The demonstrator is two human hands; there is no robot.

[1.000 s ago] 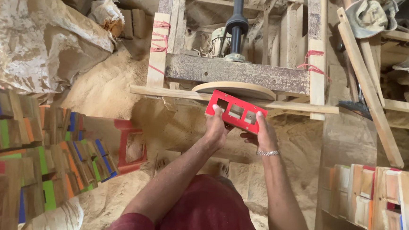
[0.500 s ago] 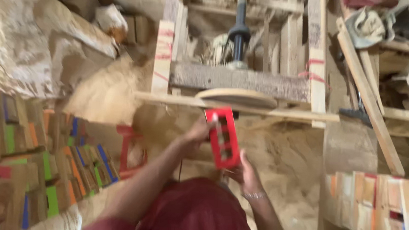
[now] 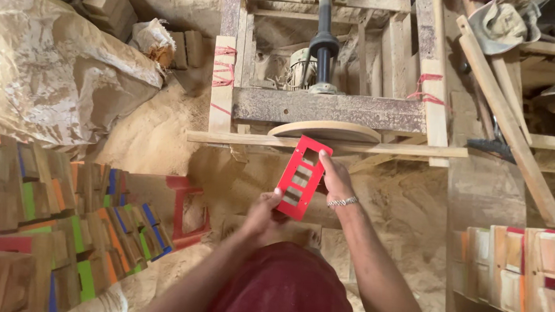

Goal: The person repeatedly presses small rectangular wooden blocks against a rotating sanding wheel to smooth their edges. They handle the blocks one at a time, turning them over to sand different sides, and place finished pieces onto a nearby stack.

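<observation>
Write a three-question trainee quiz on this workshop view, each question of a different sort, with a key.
1. True or false: the red frame lies flat on the sanding disc.
2. Multiple choice: the frame's long slim shape has how many rectangular cutouts? A) one B) three C) six
3. Which hand grips the frame's lower end, near the person's body?

Key
1. False: both hands hold it in the air, in front of the wooden rail and below the disc.
2. B.
3. The left hand; the right hand, with a metal bracelet at the wrist, holds the frame's right-hand edge further up.
</observation>
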